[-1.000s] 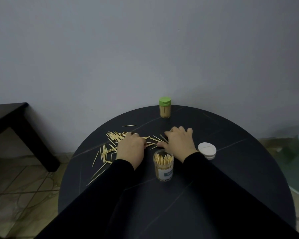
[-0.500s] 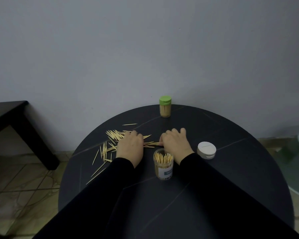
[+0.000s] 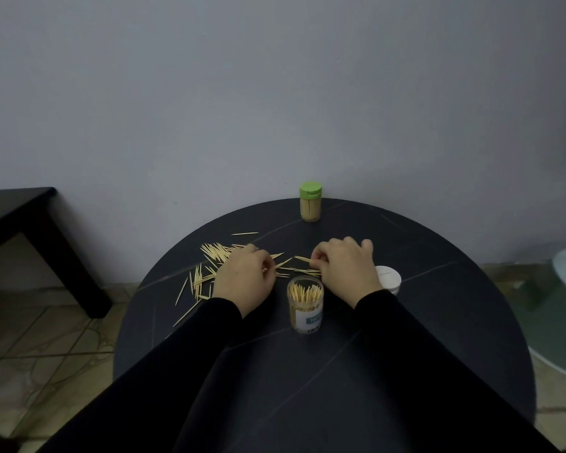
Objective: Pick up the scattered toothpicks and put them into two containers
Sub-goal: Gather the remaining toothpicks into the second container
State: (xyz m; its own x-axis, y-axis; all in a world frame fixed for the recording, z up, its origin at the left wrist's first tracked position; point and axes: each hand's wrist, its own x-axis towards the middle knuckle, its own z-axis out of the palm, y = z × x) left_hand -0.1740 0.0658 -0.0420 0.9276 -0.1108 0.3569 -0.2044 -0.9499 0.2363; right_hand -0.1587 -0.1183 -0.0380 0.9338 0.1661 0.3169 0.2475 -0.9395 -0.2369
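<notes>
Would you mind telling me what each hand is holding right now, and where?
Right hand pinches toothpicks at their right ends. Left hand seems to pinch one near its left end; that grip is unclear.

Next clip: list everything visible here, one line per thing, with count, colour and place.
Round table: one, black, centre.
Scattered toothpicks: many, pale wood, table's left part and between the hands.
Open jar: one, clear, holding upright toothpicks, between the wrists.
Green-lidded container: one, full, closed, table's far edge.
White lid: one, right of the right wrist.
Side table: one, black, left.
Wall: grey, behind.
Left hand: pinching toothpicks.
Right hand: pinching toothpicks.
</notes>
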